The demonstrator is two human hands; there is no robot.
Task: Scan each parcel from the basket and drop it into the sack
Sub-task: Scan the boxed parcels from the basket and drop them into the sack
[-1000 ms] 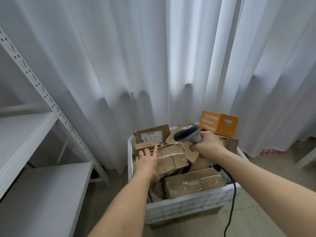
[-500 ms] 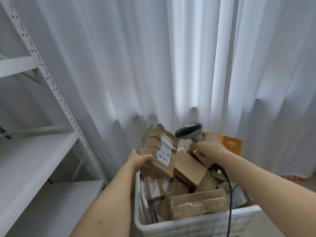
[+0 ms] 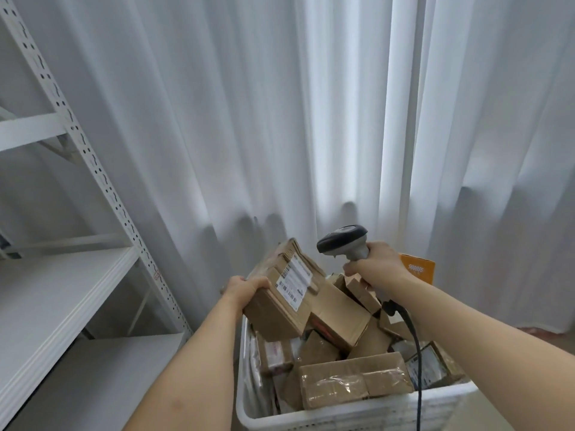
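Observation:
My left hand (image 3: 244,287) grips a brown cardboard parcel (image 3: 280,301) by its left edge and holds it tilted above the white basket (image 3: 357,413), its white barcode label (image 3: 294,283) facing up and right. My right hand (image 3: 378,267) is closed on the grey handle of a barcode scanner (image 3: 343,239), whose dark head points left toward the label from just above it. The scanner's black cable (image 3: 415,343) hangs down over the basket. Several more cardboard parcels fill the basket. No sack is in view.
White metal shelving (image 3: 56,284) stands at the left, with a perforated upright slanting past the basket's left side. White curtains (image 3: 311,119) hang close behind. An orange box (image 3: 418,270) pokes up at the basket's far right behind my right wrist.
A second ago my left hand lay on a parcel in the basket. It has since lifted that parcel up and tilted its label toward the scanner. The view has tipped upward.

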